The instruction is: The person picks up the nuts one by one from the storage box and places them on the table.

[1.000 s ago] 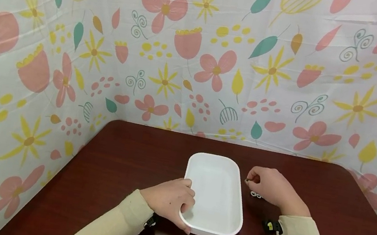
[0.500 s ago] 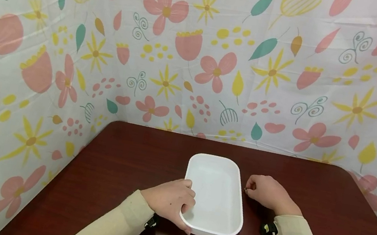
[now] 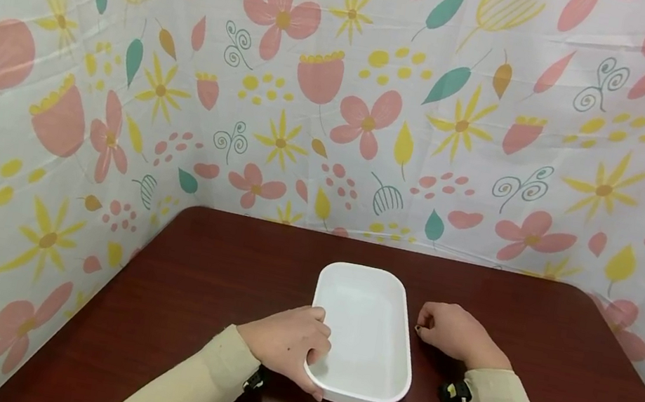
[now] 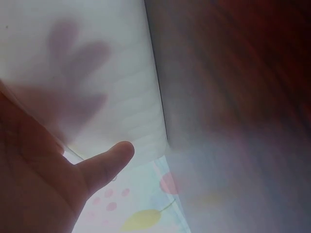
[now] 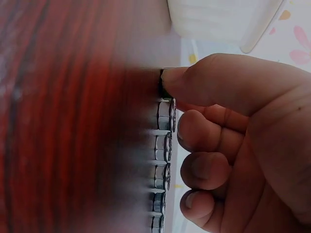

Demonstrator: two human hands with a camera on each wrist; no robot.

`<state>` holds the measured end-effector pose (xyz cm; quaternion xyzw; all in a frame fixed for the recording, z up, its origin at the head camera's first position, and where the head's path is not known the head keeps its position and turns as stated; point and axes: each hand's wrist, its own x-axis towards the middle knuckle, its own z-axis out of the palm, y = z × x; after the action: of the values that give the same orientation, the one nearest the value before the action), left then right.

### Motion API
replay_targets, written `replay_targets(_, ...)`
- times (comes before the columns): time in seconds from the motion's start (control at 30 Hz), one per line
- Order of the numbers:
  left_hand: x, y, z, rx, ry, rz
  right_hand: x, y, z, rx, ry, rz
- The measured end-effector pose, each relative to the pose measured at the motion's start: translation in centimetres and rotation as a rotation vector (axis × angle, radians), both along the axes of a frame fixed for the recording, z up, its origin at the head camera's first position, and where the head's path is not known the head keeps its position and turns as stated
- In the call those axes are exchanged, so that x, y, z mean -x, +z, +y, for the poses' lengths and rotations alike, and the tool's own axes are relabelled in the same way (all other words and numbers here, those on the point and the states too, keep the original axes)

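A white rectangular plastic tray (image 3: 364, 350) lies on the dark table. My left hand (image 3: 289, 341) grips its near left corner, thumb outside and fingers over the rim; in the left wrist view the fingers show as shadows through the tray wall (image 4: 129, 82). My right hand (image 3: 454, 333) is low over the table, just right of the tray. Its thumb and index finger pinch a small dark-edged nut (image 5: 164, 86), mostly covered by the thumb. That nut stands in line with several shiny metal hex nuts (image 5: 162, 175) on the table. In the head view, the hand hides the row.
The reddish-brown tabletop (image 3: 247, 267) extends on both sides of the tray. A white cloth with printed flowers (image 3: 323, 123) hangs behind the table and along its left side. Each wrist carries a black strap (image 3: 455, 392).
My right hand has come slightly nearer to me and lower, keeping its pinch. The pale rings seen beneath it a second ago are now covered. My left hand and the tray stay put.
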<state>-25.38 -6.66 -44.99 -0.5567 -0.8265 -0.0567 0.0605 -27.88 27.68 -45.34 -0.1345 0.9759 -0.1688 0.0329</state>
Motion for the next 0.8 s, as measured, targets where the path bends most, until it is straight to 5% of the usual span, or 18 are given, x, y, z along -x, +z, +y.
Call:
replay_targets(0.23,-0.2,0.1,-0.2,-0.007,-0.005,-0.007,0.1,0.6,0.1,0.112,-0.055,0.109)
replay_targets(0.6,0.0,0.0,-0.4,-0.013,-0.005,-0.053,-1.2,3.9,-0.2,0.204,-0.060,0.318)
replay_targets(0.8,0.1,-0.1,-0.7,-0.024,-0.007,-0.066,-1.8,5.5,-0.4,0.219,-0.049,0.350)
